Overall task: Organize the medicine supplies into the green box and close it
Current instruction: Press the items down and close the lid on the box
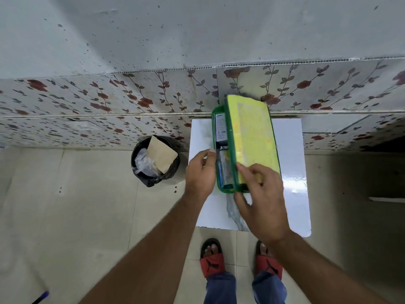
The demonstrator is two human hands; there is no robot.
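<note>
A pale wall is filling the top of the head view, speckled with dark spots; below it a band of flower-patterned tiles is running across; cream floor tiles are spreading out beneath. A white glossy desk is standing against the tiled band; a person is standing at its near edge, feet in red sandals showing below it, blue trouser legs just above the bottom edge. A black waste bin is sitting on the floor just left of the desk, holding a brown paper piece and clear plastic.

The green box is lying on the desk towards its left and far side, long axis running away from the person; its yellow-green lid, framed in green, is tilting over the box, partly lowered, leaving a strip of the inside showing along the left. In that strip medicine supplies are lying: a white printed packet at the far end, and blue and silver items nearer, too blurred to name.

The right hand is resting on the near end of the lid; its fingers are pinching the lid's green edge, thumb below at the near corner. The left hand is sitting at the box's left wall; its fingers are loosely curled and touching the rim, whether gripping it cannot be told.
</note>
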